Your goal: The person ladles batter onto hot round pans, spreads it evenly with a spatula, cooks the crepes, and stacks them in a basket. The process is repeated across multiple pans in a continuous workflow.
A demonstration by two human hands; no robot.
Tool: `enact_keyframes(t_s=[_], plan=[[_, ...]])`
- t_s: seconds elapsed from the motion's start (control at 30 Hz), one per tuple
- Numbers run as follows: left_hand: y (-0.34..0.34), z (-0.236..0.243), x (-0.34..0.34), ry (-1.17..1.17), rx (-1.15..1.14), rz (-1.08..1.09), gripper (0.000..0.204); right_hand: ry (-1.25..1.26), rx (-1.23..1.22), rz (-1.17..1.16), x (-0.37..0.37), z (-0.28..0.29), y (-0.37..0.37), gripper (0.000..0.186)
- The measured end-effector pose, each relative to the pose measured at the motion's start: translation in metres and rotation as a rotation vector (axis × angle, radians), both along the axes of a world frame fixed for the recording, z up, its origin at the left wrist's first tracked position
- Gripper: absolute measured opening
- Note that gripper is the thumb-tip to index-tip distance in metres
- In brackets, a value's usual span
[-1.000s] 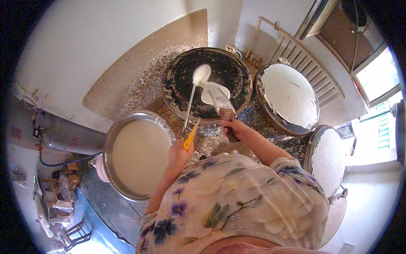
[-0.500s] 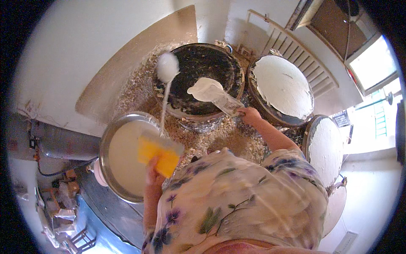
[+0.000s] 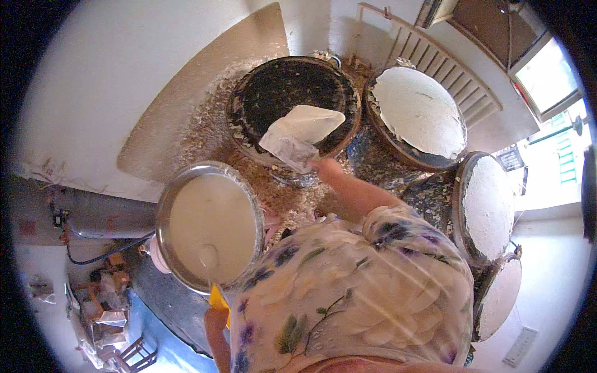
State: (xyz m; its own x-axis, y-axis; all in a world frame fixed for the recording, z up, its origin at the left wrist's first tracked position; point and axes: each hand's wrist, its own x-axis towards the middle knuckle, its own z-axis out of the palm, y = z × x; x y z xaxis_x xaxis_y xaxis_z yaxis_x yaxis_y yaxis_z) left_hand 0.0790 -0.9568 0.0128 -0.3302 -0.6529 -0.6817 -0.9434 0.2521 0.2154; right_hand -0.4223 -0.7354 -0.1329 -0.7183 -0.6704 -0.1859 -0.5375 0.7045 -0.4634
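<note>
Head view shows your right hand (image 3: pixel 326 170) at the near edge of the dark round griddle (image 3: pixel 273 87), its fingers closed on a wide flat spreader (image 3: pixel 289 151). The blade is over the near part of this griddle, and the white batter (image 3: pixel 313 122) makes one patch at the blade, with much bare surface around it. To spread it well, I think you should hold the blade almost flat, press lightly and evenly, and draw the batter outward in a smooth turn; too hard pressing may tear the layer. Near and left of the griddle, a ladle (image 3: pixel 209 255) sits in the pale liquid (image 3: pixel 205 211) of a steel basin (image 3: pixel 161 225). Your left hand (image 3: pixel 216 319) is farther from the griddle than this basin; its fingers seem wrapped around a yellow flat tool (image 3: pixel 217 299), but whether they also hold the ladle, I cannot tell.
</note>
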Motion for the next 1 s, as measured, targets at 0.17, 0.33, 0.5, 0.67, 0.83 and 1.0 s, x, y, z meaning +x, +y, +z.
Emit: enact_keyframes(t_s=[0.17, 0.33, 0.5, 0.67, 0.83, 1.0], plan=[[0.001, -0.030, 0.015, -0.369, -0.098, -0.412, 0.041, 0.009, -0.015, -0.255, -0.032, 0.023, 0.069, 0.026], [-0.016, -0.045, 0.004, -0.457, -0.152, -0.567, 0.044, -0.106, -0.092, -0.487, -0.038, 0.005, 0.086, 0.037], [-0.049, -0.039, -0.005, -0.343, -0.182, -0.402, 0.045, -0.622, -0.766, -0.531, 0.006, -0.026, 0.000, 0.046], [-0.075, -0.034, -0.043, -0.311, -0.266, -0.447, 0.040, 0.072, -0.037, 0.051, -0.006, 0.000, -0.026, 0.034], [-0.088, -0.017, -0.063, 0.181, -0.357, -0.308, 0.026, -0.056, 0.086, -0.263, -0.060, 0.017, 0.039, 0.030], [-0.087, -0.013, -0.077, 0.678, -0.068, 0.370, 0.021, 0.240, 0.062, -0.252, -0.084, -0.008, 0.103, 0.024]])
